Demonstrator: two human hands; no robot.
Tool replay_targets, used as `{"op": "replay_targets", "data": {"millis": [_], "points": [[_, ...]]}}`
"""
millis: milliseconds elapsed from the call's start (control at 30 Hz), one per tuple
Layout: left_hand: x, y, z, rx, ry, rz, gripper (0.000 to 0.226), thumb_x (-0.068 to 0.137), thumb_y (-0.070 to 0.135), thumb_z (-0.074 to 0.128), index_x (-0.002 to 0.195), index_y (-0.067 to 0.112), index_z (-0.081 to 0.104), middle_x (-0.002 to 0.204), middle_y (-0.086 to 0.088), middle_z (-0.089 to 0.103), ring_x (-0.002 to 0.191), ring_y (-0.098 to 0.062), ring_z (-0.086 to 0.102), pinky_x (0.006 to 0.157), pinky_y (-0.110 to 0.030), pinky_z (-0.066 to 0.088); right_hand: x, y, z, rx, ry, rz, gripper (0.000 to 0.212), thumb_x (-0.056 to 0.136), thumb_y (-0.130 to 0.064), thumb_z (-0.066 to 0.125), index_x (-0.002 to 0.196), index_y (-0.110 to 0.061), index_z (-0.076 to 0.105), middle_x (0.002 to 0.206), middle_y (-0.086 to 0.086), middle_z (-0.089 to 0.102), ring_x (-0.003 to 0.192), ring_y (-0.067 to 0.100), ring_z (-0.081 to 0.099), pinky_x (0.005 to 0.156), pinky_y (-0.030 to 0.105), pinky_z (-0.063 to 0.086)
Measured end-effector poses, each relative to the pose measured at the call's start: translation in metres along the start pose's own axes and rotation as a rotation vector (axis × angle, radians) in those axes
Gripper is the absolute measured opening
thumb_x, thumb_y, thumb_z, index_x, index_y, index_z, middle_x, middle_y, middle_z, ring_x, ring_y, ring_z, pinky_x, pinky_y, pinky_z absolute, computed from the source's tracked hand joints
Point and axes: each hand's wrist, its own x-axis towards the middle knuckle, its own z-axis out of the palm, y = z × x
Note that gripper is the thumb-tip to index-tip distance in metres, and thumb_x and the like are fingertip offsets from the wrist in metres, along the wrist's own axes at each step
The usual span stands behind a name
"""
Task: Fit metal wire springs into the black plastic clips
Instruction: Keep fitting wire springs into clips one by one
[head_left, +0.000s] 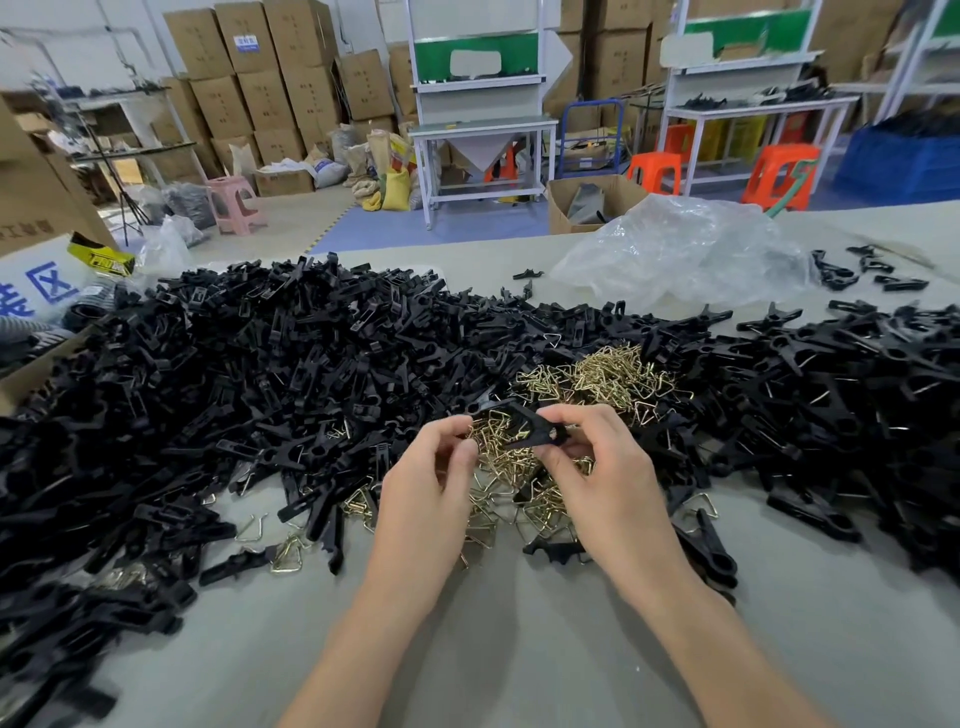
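Grey worktable (519, 649) in a warehouse. The right hand (602, 467) pinches a black plastic clip (535, 434) between thumb and fingertips; the left hand (431, 467) pinches a wire spring (496, 418) at the clip's left end. Beneath the fingers lie loose brass-coloured springs (519, 493), with black clip heaps (234, 389) on both sides.

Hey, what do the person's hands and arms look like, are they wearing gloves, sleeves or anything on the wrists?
Both are bare. The left hand and right hand have no gloves and no visible rings, and the forearms show no sleeves, watch or bands as far as the picture reaches. Nails look short and unpainted.
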Motion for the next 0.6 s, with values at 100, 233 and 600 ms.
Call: {"op": "replay_targets", "data": {"millis": [100, 233, 600], "points": [[-0.002, 0.001, 0.000, 0.069, -0.002, 0.051, 0.025, 0.104, 0.022, 0.049, 0.109, 0.042, 0.063, 0.100, 0.019, 0.059, 0.087, 0.003, 0.059, 0.071, -0.010, 0.041, 0.000, 0.000, 0.000, -0.019, -0.010, -0.002, 0.031, 0.094, -0.017, 0.071, 0.115, -0.038, 0.063, 0.113, -0.023, 0.058, 0.099, -0.001, 0.062, 0.081, 0.014, 0.050], [-0.002, -0.006, -0.005, 0.361, -0.076, 0.212, 0.041, 0.098, -0.001, 0.050, 0.122, 0.029, 0.065, 0.104, 0.014, 0.045, 0.088, -0.005, 0.054, 0.066, -0.014, 0.043, 0.000, 0.001, -0.001, -0.024, -0.020, 0.001, 0.029, 0.094, -0.018, 0.071, 0.116, -0.037, 0.064, 0.113, -0.023, 0.057, 0.098, -0.001, 0.062, 0.080, 0.015, 0.051], [0.006, 0.005, -0.020, 0.409, 0.047, 0.308, 0.029, 0.095, 0.011, 0.065, 0.119, 0.027, 0.069, 0.092, 0.018, 0.069, 0.091, -0.008, 0.059, 0.080, -0.022, 0.049, 0.000, 0.002, 0.001, -0.030, -0.050, -0.017, 0.031, 0.094, -0.016, 0.071, 0.117, -0.036, 0.065, 0.112, -0.020, 0.058, 0.100, -0.002, 0.061, 0.086, 0.010, 0.047]]}}
